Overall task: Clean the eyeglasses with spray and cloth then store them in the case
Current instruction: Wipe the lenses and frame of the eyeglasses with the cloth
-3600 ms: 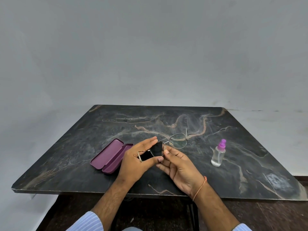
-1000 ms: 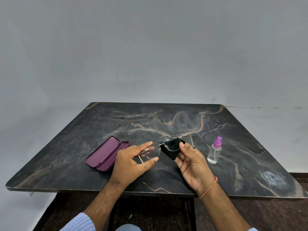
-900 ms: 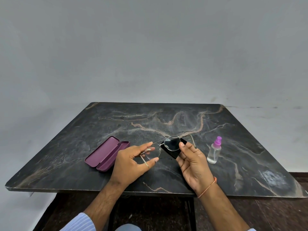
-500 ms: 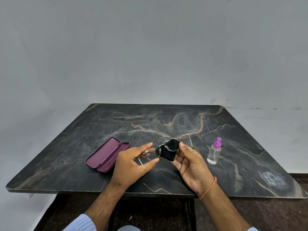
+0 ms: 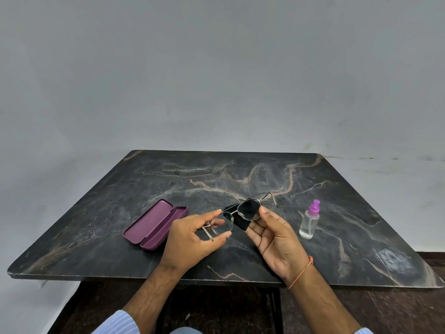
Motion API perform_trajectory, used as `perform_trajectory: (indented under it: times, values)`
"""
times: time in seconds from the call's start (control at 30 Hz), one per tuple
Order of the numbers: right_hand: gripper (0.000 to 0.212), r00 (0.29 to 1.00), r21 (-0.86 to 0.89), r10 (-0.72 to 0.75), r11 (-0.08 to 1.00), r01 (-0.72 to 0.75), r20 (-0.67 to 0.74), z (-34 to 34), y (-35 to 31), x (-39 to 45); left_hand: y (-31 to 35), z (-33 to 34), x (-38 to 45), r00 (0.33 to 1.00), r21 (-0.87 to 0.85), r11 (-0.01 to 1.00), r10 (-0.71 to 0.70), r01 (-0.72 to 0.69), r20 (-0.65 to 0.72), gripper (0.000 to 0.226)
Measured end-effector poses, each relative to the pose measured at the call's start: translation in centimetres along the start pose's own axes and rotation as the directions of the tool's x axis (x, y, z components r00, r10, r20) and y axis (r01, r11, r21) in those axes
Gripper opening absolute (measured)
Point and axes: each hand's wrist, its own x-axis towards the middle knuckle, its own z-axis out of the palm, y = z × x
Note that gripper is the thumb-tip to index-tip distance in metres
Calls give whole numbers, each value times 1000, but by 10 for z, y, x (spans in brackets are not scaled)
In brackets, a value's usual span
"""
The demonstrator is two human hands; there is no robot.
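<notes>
I count one pair of thin metal-framed eyeglasses (image 5: 237, 214) held above the dark marble surface (image 5: 240, 174), clear lenses, temples unfolded. My left grip (image 5: 192, 239) pinches one rim; my right grip (image 5: 277, 239) presses one black cloth (image 5: 240, 222) behind the other lens. One open maroon case (image 5: 155, 225) and one clear purple-capped spray bottle (image 5: 309, 221) flank them.

Between the two hands is a pair of thin silvery metal-framed eyeglasses (image 5: 237, 214) with smooth, clear, faintly glossy lenses. Behind the lens at the right hand's thumb lies a small black cloth (image 5: 240, 221), matt and soft-looking. Left of the left hand sits an open plum-purple hard case (image 5: 155, 225) with a smooth, satin finish. Right of the right hand stands a clear glossy plastic spray bottle (image 5: 309, 222) with a purple plastic top. All rest on a dark, smooth, dull-sheened marble-look tabletop (image 5: 240, 174) with tan veins.
</notes>
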Motion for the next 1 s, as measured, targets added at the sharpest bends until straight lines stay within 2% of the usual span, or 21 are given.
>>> perform_trajectory:
  times: [0.13,0.27,0.53,0.6,0.73,0.87,1.0]
  values:
    - [26,997,-31,-76,997,76,9,0,2,1,-2,0,0,1000,-4,1000,-3,3,2,61]
    - [20,993,0,-114,993,114,-37,0,2,2,0,0,0,1000,-8,1000,-4,4,11,59]
    - [39,1000,-13,6,1000,-6,12,2,0,0,-3,1,-1,1000,-8,1000,-19,19,12,61]
    - [41,1000,-17,4,1000,-4,13,2,-1,-1,-3,0,-1,1000,-6,1000,-13,13,5,61]
    - [32,998,-53,-54,997,55,31,2,0,-2,-3,0,0,1000,-10,1000,-8,8,-8,61]
    - [40,995,-29,-103,994,103,-9,1,2,1,-4,1,-1,1000,-20,1000,-19,19,-2,61]
    - [39,997,-14,-68,998,67,-31,1,1,1,-5,1,-1,1000,-6,1000,-4,4,7,60]
